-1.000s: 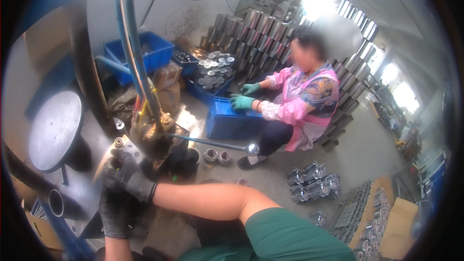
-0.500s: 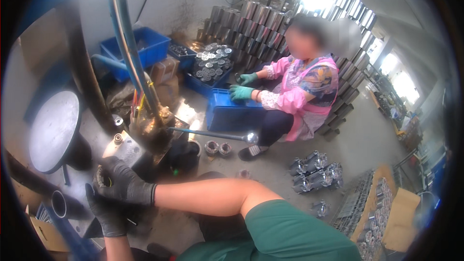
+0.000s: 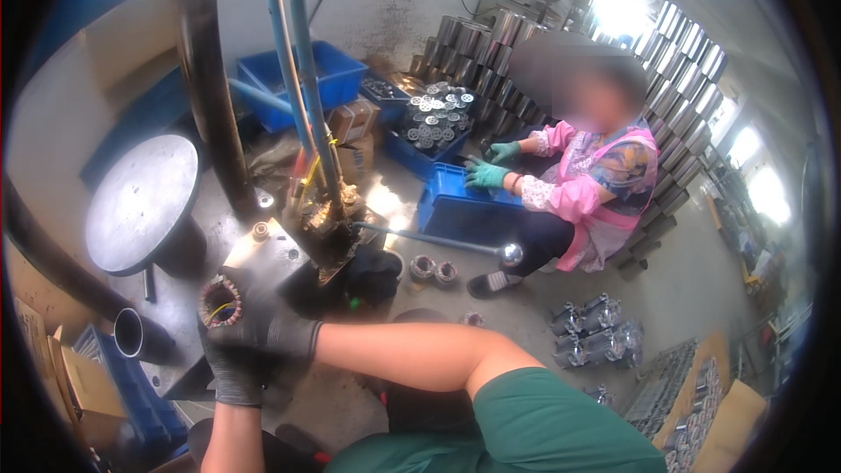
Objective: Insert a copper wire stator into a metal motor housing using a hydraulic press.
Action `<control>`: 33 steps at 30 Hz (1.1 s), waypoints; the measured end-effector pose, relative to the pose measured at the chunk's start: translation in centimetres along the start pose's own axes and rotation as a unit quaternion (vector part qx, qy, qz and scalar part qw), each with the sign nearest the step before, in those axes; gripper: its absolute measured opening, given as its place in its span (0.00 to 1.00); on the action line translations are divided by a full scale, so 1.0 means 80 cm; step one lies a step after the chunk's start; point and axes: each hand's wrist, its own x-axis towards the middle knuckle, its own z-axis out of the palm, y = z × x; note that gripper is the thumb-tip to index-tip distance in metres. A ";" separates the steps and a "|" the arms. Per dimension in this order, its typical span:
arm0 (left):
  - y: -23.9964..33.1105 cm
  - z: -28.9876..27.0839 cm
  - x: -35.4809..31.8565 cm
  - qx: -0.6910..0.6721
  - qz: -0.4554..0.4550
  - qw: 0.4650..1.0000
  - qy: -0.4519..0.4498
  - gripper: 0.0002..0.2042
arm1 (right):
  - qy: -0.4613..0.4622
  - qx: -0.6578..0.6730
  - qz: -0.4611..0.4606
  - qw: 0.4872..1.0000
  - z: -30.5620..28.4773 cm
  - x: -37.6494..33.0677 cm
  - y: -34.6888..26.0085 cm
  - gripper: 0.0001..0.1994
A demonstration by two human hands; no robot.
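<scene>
In front of me at the left, my gloved hands are together around a ring-shaped motor stator (image 3: pixel 221 300), its round opening and copper windings facing up toward me. A yellow wire shows inside the ring. My left hand (image 3: pixel 231 357), in a dark grey glove, is closed at the lower side of the stator. My right hand (image 3: pixel 273 320), gloved alike and a little blurred, closes on its right side; some fingers are hidden. Just beyond them a metal plate (image 3: pixel 254 254) carries a small copper-coloured post (image 3: pixel 260 230).
A round metal disc (image 3: pixel 144 201) and an upright tube (image 3: pixel 140 335) stand left. A lever with a ball end (image 3: pixel 510 254) juts right from the press. Two stators (image 3: pixel 434 271) lie on the floor. A co-worker in pink (image 3: pixel 604 184) crouches by a blue crate (image 3: pixel 469 210).
The view has swung, so the scene sits farther right. My left hand has come up against the right, and the stator now shows its open ring. The co-worker stays at the blue crate.
</scene>
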 end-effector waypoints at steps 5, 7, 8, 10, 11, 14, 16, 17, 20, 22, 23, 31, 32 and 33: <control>0.027 0.079 -0.004 -0.298 -0.089 0.948 0.067 0.20 | 0.036 -0.010 -0.014 0.999 -0.008 0.000 0.019 0.30; 0.033 0.091 -0.004 -0.260 -0.082 0.961 0.051 0.16 | 0.047 -0.048 -0.030 0.997 -0.012 0.003 0.030 0.29; 0.034 0.091 -0.007 -0.259 -0.079 0.961 0.053 0.16 | 0.058 -0.085 -0.046 0.994 -0.013 0.004 0.035 0.28; 0.034 0.092 -0.010 -0.235 -0.129 0.963 0.031 0.16 | 0.086 -0.160 -0.100 0.978 -0.014 0.008 0.045 0.26; 0.035 0.094 -0.011 -0.236 -0.128 0.963 0.030 0.16 | 0.070 -0.139 -0.088 0.984 -0.016 0.007 0.048 0.26; 0.038 0.092 -0.011 -0.304 -0.137 0.942 -0.033 0.18 | 0.029 -0.094 -0.064 0.993 -0.016 0.010 0.054 0.26; 0.017 0.060 -0.004 -0.241 -0.121 0.963 0.002 0.18 | 0.006 -0.070 -0.051 0.996 -0.013 0.009 0.052 0.27; 0.010 0.047 -0.003 -0.240 -0.120 0.963 0.003 0.18 | -0.001 -0.052 -0.050 0.997 -0.009 0.006 0.043 0.30; 0.006 0.042 -0.002 -0.316 -0.088 0.945 0.000 0.18 | 0.004 -0.048 -0.035 0.998 -0.007 0.002 0.040 0.34; 0.014 0.058 -0.009 -0.240 -0.094 0.966 -0.004 0.17 | 0.016 -0.061 -0.021 0.998 -0.006 0.004 0.048 0.36; 0.016 0.064 -0.009 -0.240 -0.096 0.966 -0.005 0.17 | 0.007 0.003 0.005 1.000 -0.005 0.007 0.055 0.36; 0.015 0.067 -0.007 -0.075 -0.049 0.995 0.041 0.15 | 0.035 -0.063 -0.047 0.996 -0.006 -0.003 0.032 0.42; 0.013 0.068 -0.008 -0.075 -0.052 0.995 0.041 0.15 | 0.026 -0.127 -0.063 0.990 -0.011 -0.002 0.027 0.43; 0.013 0.072 -0.007 -0.084 -0.055 0.993 0.057 0.15 | 0.016 -0.189 -0.078 0.979 -0.015 -0.003 0.025 0.44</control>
